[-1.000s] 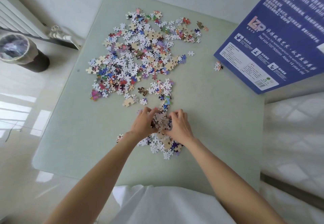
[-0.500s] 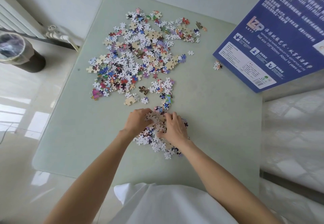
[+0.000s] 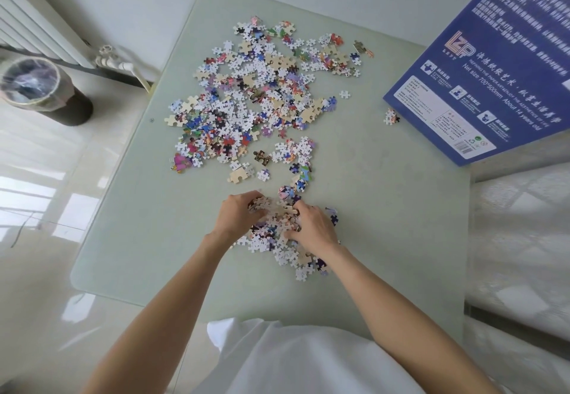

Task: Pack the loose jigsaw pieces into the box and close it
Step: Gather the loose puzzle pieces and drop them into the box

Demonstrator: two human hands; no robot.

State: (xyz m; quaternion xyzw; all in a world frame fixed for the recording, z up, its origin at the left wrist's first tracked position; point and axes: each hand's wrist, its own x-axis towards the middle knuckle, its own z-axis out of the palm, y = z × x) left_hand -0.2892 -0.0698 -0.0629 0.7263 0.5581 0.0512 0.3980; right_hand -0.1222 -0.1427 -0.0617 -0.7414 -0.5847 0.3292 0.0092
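On the far left, on the floor, stands one bin [image 3: 30, 85], and a radiator [image 3: 37, 20] runs along the wall behind it. The bench [image 3: 385, 224] is pale green.

In the middle of the bench lies the big heap [image 3: 259, 97] of loose pieces, too many to count. It spreads from far to near. A small heap [image 3: 283, 239] sits near the person.

The left hand [image 3: 239, 216] is curled on the left side of the small heap, with pieces against its fingers. The right hand [image 3: 313, 228] is curled on the right side, fingers tucked into the pieces. The two hands are close together, cupping a bunch between them. I cannot tell how many pieces they hold.

The pieces look light, thin and flat. I think they will slip out easily, so it is best to scoop from both sides and lift a bunch with the hands under it. Single pieces may need a pinch at the edge.

A few stray pieces [image 3: 391, 117] lie just beside the box [image 3: 481, 85]. There is one box, blue, at the far right, partly out of view. I cannot tell if it is open. No pieces show inside it yet, so most of the job is left.
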